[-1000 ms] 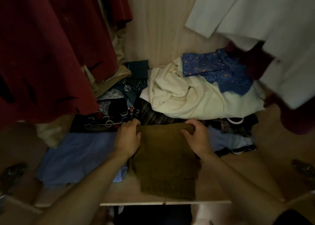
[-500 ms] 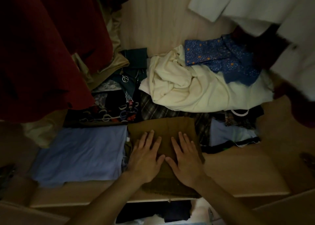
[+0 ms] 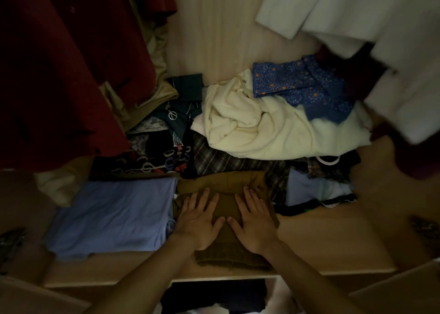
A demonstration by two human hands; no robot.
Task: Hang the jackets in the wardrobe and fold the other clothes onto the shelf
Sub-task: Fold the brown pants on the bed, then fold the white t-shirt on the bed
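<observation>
I see a shelf (image 3: 321, 242) of pale wood grain, smooth and matt, and a back panel (image 3: 226, 39) at twelve o'clock with the same finish. Under my view's centre lies a brown cloth (image 3: 226, 182), coarse and woolly, frayed at its near edge. At nine o'clock a blue cloth (image 3: 112, 216) looks smooth and thin. At one o'clock a cream cloth (image 3: 273, 132) looks soft and fleecy. The red jacket (image 3: 59, 75) at ten o'clock looks matt and felt-like.

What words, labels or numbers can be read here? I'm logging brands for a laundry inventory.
No readable text.
Dark green garment: a round metal emblem, a sign without letters.
Black patterned garment: a small red tag, too small and dim to read.
</observation>
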